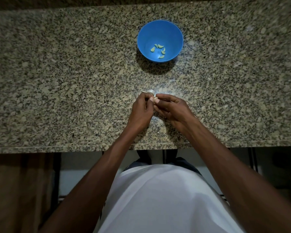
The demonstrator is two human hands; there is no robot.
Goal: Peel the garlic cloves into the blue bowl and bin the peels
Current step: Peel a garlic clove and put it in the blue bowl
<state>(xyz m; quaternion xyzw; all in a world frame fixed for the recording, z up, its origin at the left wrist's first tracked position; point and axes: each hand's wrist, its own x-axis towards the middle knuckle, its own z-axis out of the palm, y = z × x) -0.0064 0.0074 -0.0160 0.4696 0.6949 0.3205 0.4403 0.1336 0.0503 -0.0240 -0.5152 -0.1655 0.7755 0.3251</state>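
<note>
A blue bowl (160, 33) stands on the far middle of the granite counter, with several peeled pale cloves (158, 50) lying in its bottom. Nearer to me, my left hand (141, 111) and my right hand (172, 110) meet over the counter. Both pinch one small garlic clove (155, 99) between thumbs and fingertips. Just beyond the fingertips, garlic pieces with papery white skin (149, 92) lie on the counter. Most of the held clove is hidden by my fingers.
The speckled granite counter (57, 81) stretches wide to both sides, with its front edge close to my body. Below the edge are a brown cupboard front on the left and dark floor on the right. No bin is in view.
</note>
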